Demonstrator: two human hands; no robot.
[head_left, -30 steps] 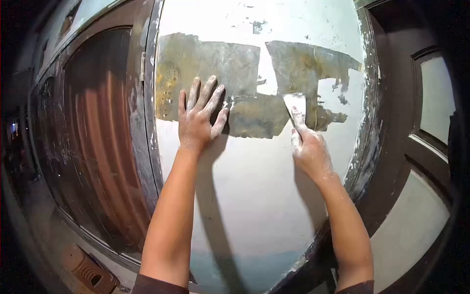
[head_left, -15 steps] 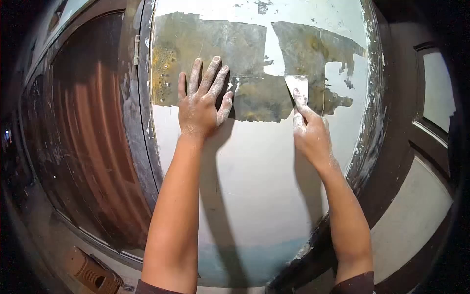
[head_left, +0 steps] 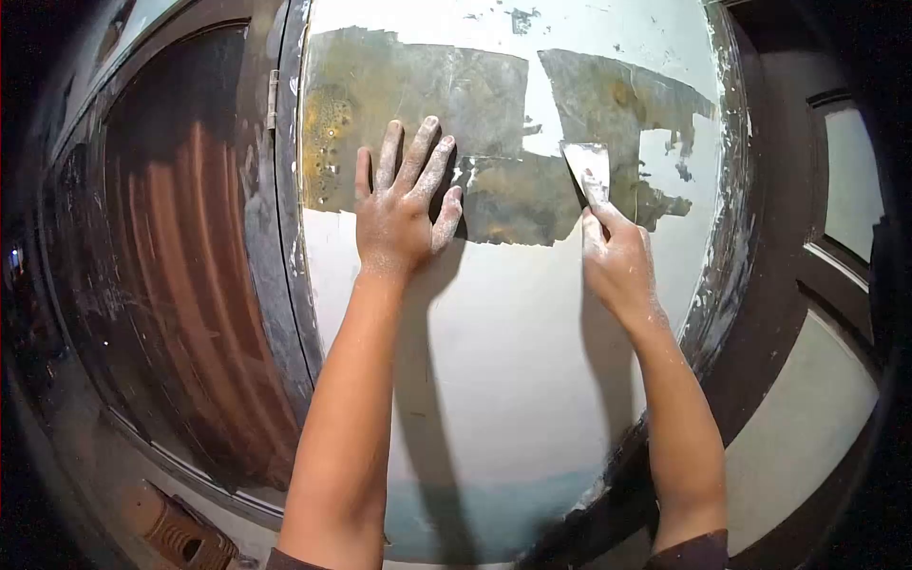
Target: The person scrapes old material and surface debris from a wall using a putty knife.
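My left hand [head_left: 401,209] lies against the wall panel [head_left: 503,342], fingers spread, its tips over a bare grey-brown patch [head_left: 475,90]. White dust coats the fingers of both hands. In my right hand [head_left: 616,242] is a putty knife [head_left: 591,171], gripped low with a finger stretched along the blade. The blade points up and its top edge meets the bare patch, right below a white strip of coating [head_left: 541,104]. The knife's handle is hidden in my palm. Smooth white coating covers the panel above and below the patch.
A dark-framed glass pane [head_left: 180,285] with reddish curtain-like folds stands at left, with a hinge [head_left: 273,100] beside the panel. At right is a dark door with pale panels [head_left: 803,408]. A brown plastic object [head_left: 180,532] sits low at left.
The whole view has shifted slightly, so the panel and both hands appear a little right and lower. The left hand keeps its place on the panel; the knife stays near the white strip.
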